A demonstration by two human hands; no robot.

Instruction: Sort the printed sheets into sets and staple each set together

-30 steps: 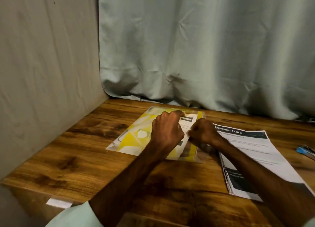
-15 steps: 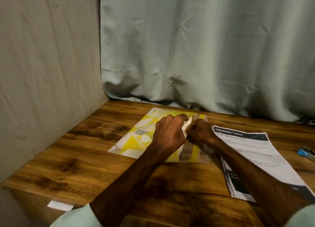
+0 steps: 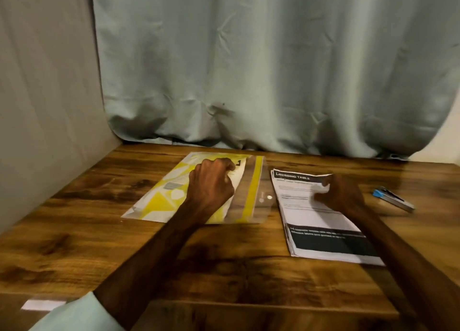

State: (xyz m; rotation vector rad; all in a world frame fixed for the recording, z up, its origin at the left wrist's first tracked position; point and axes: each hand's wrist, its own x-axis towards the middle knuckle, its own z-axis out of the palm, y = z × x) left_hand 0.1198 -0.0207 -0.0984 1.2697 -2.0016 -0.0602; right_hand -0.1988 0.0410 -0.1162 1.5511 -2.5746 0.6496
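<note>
right hand moves from folder to stack at 3 o'clock, fingers pinching top sheet; left hand fingers curl on folder; sorting starts.

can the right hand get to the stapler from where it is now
Probably yes. The stapler lies on the table just right of the right hand, with nothing between them. The hand seems to pinch a corner of the printed stack, so it would need to let go first.
</note>
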